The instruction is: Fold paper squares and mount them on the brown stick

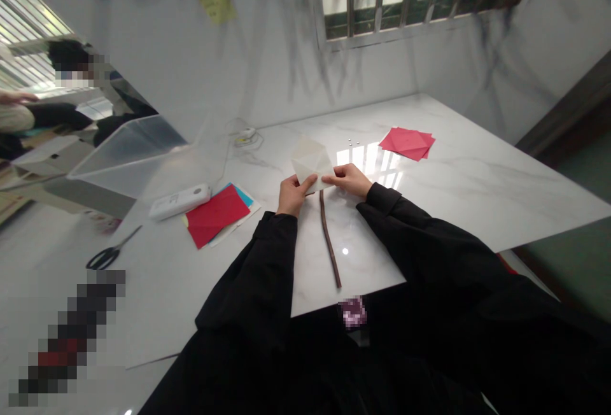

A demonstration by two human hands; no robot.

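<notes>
A cream sheet of paper (311,159) with crossing crease lines is held up between both hands over the white table. My left hand (292,195) pinches its lower left edge, thumb on the front face. On the lower right edge, my right hand (352,179) grips it with thumb and fingers. Beneath the paper a thin brown stick (327,237) lies on the tabletop, pointing toward my body; its far end is hidden by the paper and my left hand.
Red paper sheets (408,142) lie at the right back. To the left are more coloured sheets (218,214), a white oblong device (180,202), black scissors (113,249) and a clear plastic bin (138,154). A small cable (247,138) rests by the wall. Other people sit at the far left.
</notes>
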